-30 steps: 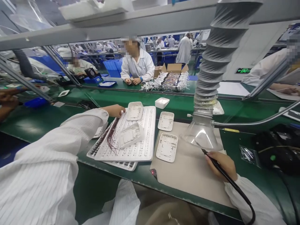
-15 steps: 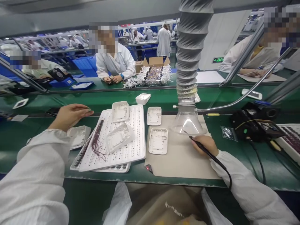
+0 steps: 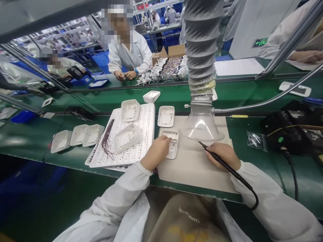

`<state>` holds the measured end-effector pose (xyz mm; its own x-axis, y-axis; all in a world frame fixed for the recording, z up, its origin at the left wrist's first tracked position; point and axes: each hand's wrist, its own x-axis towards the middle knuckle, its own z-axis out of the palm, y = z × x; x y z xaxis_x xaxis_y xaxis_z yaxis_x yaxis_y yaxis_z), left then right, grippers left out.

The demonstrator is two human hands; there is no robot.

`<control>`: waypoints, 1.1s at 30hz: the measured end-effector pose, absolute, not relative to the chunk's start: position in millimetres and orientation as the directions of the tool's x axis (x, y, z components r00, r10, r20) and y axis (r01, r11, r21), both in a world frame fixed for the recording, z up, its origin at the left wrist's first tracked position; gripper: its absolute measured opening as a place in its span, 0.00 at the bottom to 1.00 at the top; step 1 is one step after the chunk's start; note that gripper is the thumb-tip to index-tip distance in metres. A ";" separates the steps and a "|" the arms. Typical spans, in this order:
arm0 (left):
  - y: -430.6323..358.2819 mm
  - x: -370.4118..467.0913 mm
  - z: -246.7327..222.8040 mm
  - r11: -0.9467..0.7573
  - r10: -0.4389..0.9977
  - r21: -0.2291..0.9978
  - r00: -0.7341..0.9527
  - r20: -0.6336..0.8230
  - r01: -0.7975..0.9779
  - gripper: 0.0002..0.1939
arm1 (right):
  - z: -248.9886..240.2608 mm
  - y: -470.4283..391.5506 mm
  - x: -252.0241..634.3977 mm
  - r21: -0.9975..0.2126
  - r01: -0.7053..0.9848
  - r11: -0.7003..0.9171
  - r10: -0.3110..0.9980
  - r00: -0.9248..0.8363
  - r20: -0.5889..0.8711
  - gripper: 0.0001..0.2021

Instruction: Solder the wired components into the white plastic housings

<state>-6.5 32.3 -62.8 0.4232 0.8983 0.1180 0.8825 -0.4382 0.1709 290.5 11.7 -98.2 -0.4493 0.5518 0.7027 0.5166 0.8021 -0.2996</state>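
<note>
My left hand (image 3: 157, 153) is over the left side of a white plastic case (image 3: 173, 151) lying open side up on the mat. Its fingers are pressed together at the case's near-left wall and hide part of the inside; anything small between them does not show. A black soldering iron (image 3: 214, 155) is in my right hand (image 3: 224, 154), fingers wrapped round its grip. The iron's tip points up and left, just below the rim of a clear fume hood (image 3: 202, 126). Behind the first case lies another white case (image 3: 166, 116).
White foam trays (image 3: 143, 134) with dark-wired parts carry two more cases. Farther left stand several white cases (image 3: 60, 142). A beige mat (image 3: 199, 171) lies before me. At right are a small clear bag (image 3: 256, 140) and a black soldering station (image 3: 280, 126). Co-workers sit across the bench.
My left hand has come from the far left, beyond the trays, to the white case on the mat. My right hand still holds the soldering iron under the hood. The view has tilted.
</note>
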 end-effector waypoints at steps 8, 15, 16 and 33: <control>48.4 4.4 -80.0 -0.281 0.952 -0.056 0.286 0.109 0.958 0.24 | -96.9 5.6 285.9 -0.347 0.456 0.820 0.549 -0.454 0.702 0.04; 32.6 13.4 -73.7 -0.340 0.930 -0.072 0.347 0.123 0.938 0.16 | -93.7 4.7 285.7 -0.351 0.453 0.820 0.547 -0.437 0.713 0.04; 29.3 12.7 -73.6 -0.364 0.921 -0.058 0.369 0.127 0.929 0.15 | -93.0 5.0 286.2 -0.346 0.456 0.820 0.545 -0.437 0.715 0.04; 38.0 34.9 -76.2 -0.475 0.821 0.582 0.570 0.025 0.660 0.11 | -85.3 6.9 290.2 -0.301 0.487 0.820 0.525 -0.429 0.735 0.03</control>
<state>34.9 38.0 -76.2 0.5698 0.8214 0.0247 0.6597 -0.4751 0.5824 290.2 6.9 -85.3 -0.4293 0.5253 0.7346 0.4873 0.8196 -0.3013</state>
